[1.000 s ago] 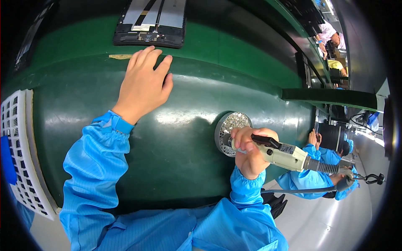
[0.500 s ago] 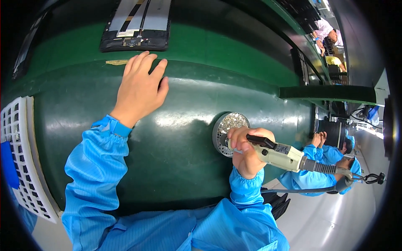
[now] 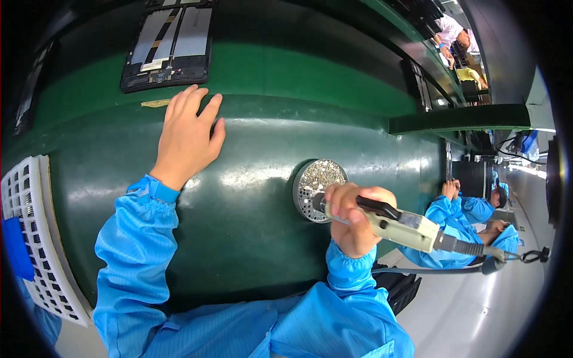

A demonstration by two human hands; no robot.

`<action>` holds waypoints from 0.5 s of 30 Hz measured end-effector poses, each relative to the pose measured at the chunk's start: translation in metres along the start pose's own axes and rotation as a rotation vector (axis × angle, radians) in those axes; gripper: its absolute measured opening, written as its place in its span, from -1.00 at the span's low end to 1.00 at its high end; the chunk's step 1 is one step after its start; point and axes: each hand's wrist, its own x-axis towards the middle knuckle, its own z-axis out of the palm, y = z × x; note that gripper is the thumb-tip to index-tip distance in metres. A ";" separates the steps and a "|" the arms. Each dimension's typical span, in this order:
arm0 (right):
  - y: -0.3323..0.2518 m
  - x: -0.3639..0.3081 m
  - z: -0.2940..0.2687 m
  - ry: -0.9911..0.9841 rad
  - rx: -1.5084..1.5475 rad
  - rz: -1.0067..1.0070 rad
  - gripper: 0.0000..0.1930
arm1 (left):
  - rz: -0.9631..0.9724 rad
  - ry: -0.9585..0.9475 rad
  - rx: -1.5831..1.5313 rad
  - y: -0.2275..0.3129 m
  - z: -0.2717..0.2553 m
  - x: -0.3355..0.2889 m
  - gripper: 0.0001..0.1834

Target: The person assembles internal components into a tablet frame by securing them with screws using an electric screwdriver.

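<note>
My right hand [image 3: 359, 216] is wrapped round a cream electric screwdriver [image 3: 407, 228] with a black lever, its cable trailing off to the right. The tool's dark tip end points down at a round dish [image 3: 322, 179] full of tiny silvery screws; whether the bit touches them I cannot tell. My left hand [image 3: 190, 136] lies palm down on the green bench, fingers spread and holding nothing. Just beyond its fingertips is an opened tablet [image 3: 168, 48], its inner parts, dark flat cable and small circuit board exposed.
A white grid tray [image 3: 45, 238] with a blue patch stands at the left edge. Yellowish tape [image 3: 156, 103] sticks to the bench near the tablet. A green-covered bar [image 3: 459, 119] juts across at the right. People in blue [image 3: 456, 218] sit farther right.
The whole view has shifted a little, the tablet now appearing lower and more to the left. My right hand stays at the screw dish, the screwdriver tilting slightly. My left hand remains by the tablet.
</note>
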 end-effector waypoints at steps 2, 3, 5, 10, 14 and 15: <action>-0.010 0.003 0.000 0.034 0.003 -0.058 -0.66 | 0.007 0.001 0.001 0.000 -0.002 0.001 -0.59; -0.011 0.003 -0.002 0.036 0.007 -0.068 -0.66 | 0.012 0.001 0.000 0.000 -0.001 0.002 -0.59; -0.015 0.004 -0.008 0.060 0.017 -0.075 -0.66 | 0.025 0.010 -0.005 0.001 0.000 0.004 -0.59; -0.015 0.003 -0.022 0.243 -0.170 -0.153 -0.65 | 0.083 0.063 0.022 -0.007 -0.009 0.002 -0.59; -0.021 -0.007 -0.061 0.570 -0.457 -0.101 -0.66 | 0.096 0.103 -0.037 -0.004 -0.012 0.001 -0.64; -0.019 -0.013 -0.087 0.548 -0.529 -0.099 -0.66 | 0.100 0.162 -0.058 0.002 -0.007 0.001 -0.63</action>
